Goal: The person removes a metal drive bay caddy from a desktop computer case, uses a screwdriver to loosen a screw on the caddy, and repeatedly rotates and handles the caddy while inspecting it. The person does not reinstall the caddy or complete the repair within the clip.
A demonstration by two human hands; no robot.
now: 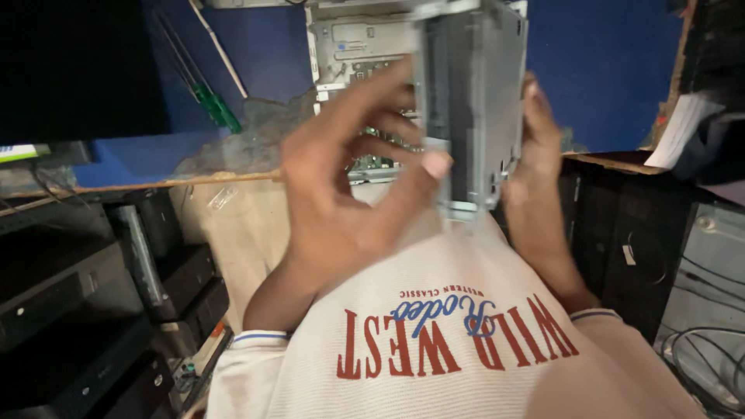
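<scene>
A grey metal drive bay (472,101) is held up on edge in front of me, above an open computer case (349,46) whose green circuit board shows behind it. My left hand (349,178) grips the near left edge of the metal part, with the thumb against its lower corner and the fingers curled on its side. On the other side, my right hand (535,147) holds the part's right face with the fingers up along it. The picture is blurred by motion.
Two green-handled screwdrivers (213,101) lie on the blue work surface (605,70) at the left. Black computer cases (93,302) are stacked at the lower left, another black case (628,233) stands at the right, with cables (706,357) and paper (683,128) beyond.
</scene>
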